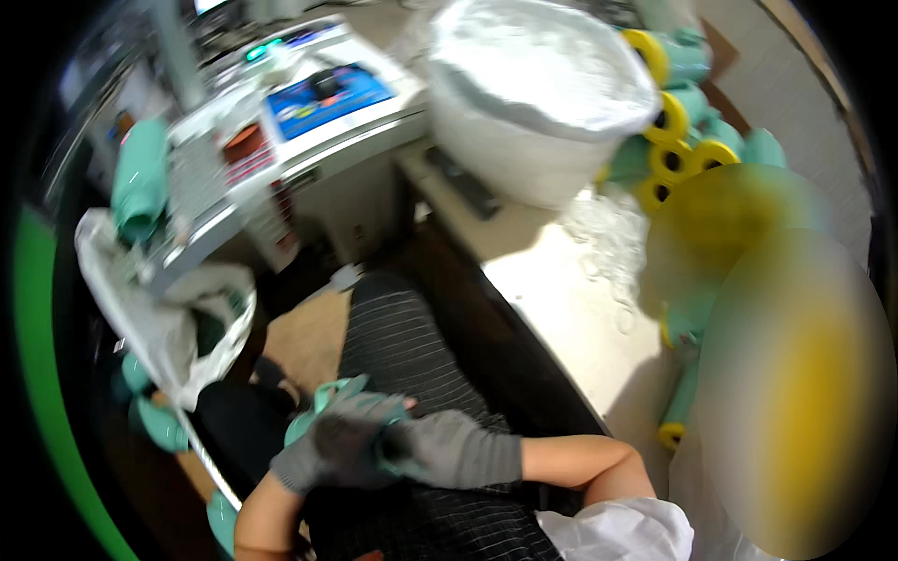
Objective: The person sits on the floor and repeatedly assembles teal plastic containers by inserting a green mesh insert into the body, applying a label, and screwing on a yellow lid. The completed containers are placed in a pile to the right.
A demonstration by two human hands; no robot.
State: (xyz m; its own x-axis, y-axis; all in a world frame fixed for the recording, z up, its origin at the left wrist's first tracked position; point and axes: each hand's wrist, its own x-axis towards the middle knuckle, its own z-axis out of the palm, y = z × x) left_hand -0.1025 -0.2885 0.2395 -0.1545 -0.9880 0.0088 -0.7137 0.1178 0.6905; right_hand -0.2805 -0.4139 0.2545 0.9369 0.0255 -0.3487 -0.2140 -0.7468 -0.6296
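Note:
Both my hands wear grey work gloves and come together low in the view, over my lap. My left hand (344, 441) is closed round a teal bottle-like container (301, 428) with a loop at its top end. From the other side my right hand (440, 451) is closed on the same container, its fingers partly hidden. Most of the container's body is covered by the gloves. Dark striped cloth (398, 341) covers my legs beneath it.
A large white lined tub (524, 154) stands ahead on a pale bench (552, 285). Teal cylinders with yellow ring ends (672, 159) are stacked at right. A white machine (351, 131) with a blue mat and an open white bag (224, 351) are left. A blurred yellow-and-teal thing (804, 393) looms close.

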